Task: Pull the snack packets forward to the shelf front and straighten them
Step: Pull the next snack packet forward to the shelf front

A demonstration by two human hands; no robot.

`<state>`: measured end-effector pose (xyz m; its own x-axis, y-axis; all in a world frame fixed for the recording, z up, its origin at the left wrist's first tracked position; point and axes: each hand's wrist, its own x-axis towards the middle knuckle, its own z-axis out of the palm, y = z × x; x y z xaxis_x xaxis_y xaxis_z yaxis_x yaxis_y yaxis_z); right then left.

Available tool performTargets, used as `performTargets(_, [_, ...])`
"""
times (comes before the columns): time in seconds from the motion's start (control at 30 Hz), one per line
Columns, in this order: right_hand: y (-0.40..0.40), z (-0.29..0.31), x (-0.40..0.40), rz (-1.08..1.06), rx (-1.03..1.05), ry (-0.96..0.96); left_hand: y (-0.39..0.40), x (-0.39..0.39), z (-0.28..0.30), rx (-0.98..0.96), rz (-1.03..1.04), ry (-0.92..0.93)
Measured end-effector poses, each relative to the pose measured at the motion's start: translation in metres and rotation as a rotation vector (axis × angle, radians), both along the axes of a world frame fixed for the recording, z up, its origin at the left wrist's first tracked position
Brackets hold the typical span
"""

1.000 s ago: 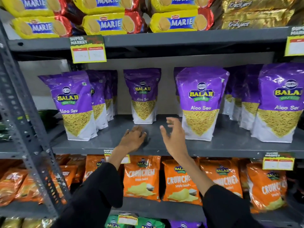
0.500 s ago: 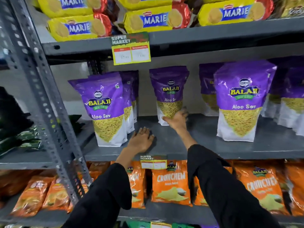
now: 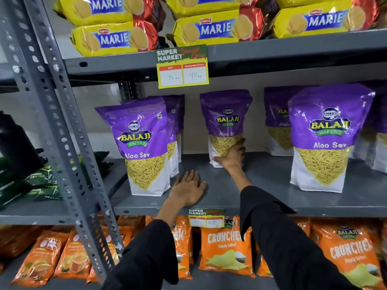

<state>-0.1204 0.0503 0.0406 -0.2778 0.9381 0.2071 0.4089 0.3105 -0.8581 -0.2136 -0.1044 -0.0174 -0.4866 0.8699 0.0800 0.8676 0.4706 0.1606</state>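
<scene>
Purple upright Aloo Sev packet (image 3: 226, 124)

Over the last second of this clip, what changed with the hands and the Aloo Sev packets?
The right hand went from hovering open above the shelf front to reaching deep and closing on the lower part of the middle Aloo Sev packet at the back. That packet has not visibly come forward yet. The left hand stayed flat on the shelf, and the front packets stand as before.
</scene>
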Motion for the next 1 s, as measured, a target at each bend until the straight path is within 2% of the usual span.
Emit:
performTargets(0.23, [-0.015,-0.001,0.006,-0.074,0.044,0.007,0.001,-0.001,-0.001,0.012,0.005,0.007])
performTargets(1.0, [-0.086,-0.022,0.079,-0.004,0.166,0.047,-0.003,0.007,0.006,-0.06,0.01,0.017])
